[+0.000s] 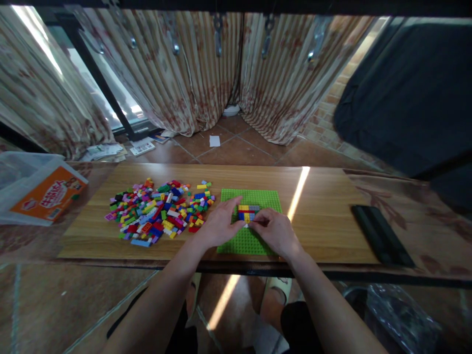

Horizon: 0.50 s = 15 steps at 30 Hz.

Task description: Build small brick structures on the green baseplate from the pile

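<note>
Two hands meet over a green baseplate (263, 197) lying on the wooden counter (324, 216). A small brick stack (248, 211) of yellow, blue, red and grey stands near the plate's middle. The left hand (220, 224) lies flat with fingers loosely spread, touching the stack's left side. The right hand (276, 232) has its fingers pinched narrowly on the stack's near right edge. A pile of loose bricks (158, 212) lies just left of the plate, and a black bar (381, 235) lies well apart on the right.
</note>
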Motion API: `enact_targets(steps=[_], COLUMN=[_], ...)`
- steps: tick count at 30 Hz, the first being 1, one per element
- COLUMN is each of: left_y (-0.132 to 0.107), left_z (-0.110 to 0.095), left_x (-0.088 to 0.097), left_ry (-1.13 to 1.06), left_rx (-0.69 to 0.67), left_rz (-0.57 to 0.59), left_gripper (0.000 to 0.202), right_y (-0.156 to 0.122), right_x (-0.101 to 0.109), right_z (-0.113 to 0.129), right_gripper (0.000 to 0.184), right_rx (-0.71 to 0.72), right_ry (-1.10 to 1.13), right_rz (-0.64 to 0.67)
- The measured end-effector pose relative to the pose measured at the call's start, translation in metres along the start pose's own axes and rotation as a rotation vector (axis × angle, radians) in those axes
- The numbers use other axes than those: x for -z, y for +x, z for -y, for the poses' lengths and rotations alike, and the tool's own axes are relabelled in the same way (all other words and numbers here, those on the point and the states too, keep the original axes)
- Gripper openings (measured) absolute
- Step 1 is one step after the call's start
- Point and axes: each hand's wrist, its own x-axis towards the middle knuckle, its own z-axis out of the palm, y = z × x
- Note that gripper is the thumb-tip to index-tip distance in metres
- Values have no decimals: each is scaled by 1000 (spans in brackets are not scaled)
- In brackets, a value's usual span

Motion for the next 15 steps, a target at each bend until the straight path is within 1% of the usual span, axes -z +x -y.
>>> enact_targets(steps=[12,15], left_y=[2,2], left_z=[-8,-11], left_x=[-2,-1], left_ry=[38,49], left_rx=[35,39], left_rz=[-17,-20], left_gripper=[63,62], right_y=[0,1], right_x=[-1,1], right_z=[-1,-4], right_gripper=[10,12], right_rx=[8,2], right_ry=[-12,44], right_rz=[-2,7])
